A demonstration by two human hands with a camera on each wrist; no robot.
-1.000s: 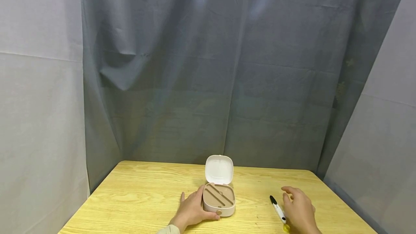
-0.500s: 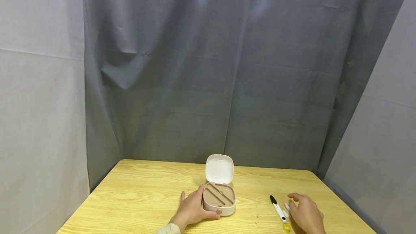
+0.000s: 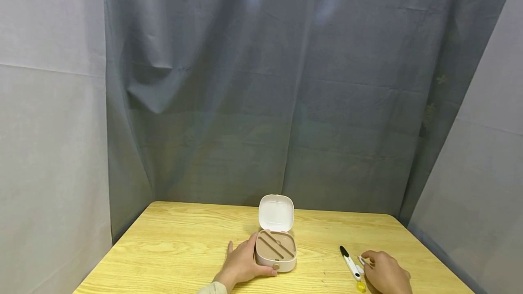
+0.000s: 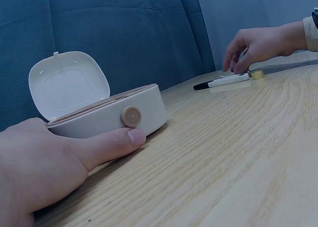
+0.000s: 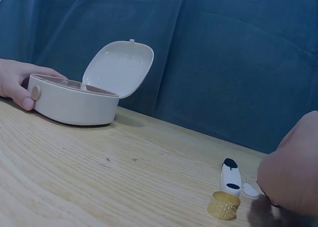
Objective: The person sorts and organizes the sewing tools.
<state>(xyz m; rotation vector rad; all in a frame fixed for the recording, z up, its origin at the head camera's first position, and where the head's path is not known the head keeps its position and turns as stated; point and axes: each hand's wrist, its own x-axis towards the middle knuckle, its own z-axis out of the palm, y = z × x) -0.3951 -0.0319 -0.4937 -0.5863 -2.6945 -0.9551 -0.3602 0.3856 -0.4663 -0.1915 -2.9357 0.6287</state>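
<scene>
On the table stands a small white sewing box (image 3: 275,264) with a tan divided tray (image 3: 269,251) and a button-shaped clasp (image 4: 131,116). Its lid (image 3: 276,213) is raised at the back. My left hand (image 3: 241,264) grips the box from its left side, thumb along the front. At the right, my right hand (image 3: 386,272) is low over the table, fingertips right at a small white strip (image 3: 361,259); whether they pinch it I cannot tell. Just left of that hand lie white thread snips (image 3: 350,264) with a black tip and a gold thimble (image 5: 223,205).
A small white oval piece with a thin wire loop (image 5: 249,189) lies beside the snips. The wooden table (image 3: 184,239) ends at a grey curtain (image 3: 204,126) behind, with pale cloth (image 3: 482,162) hanging on both sides.
My right hand has moved right and nearer me, uncovering the white strip and oval piece, then come down at the strip with its fingers drawn in. The left hand and box have stayed still.
</scene>
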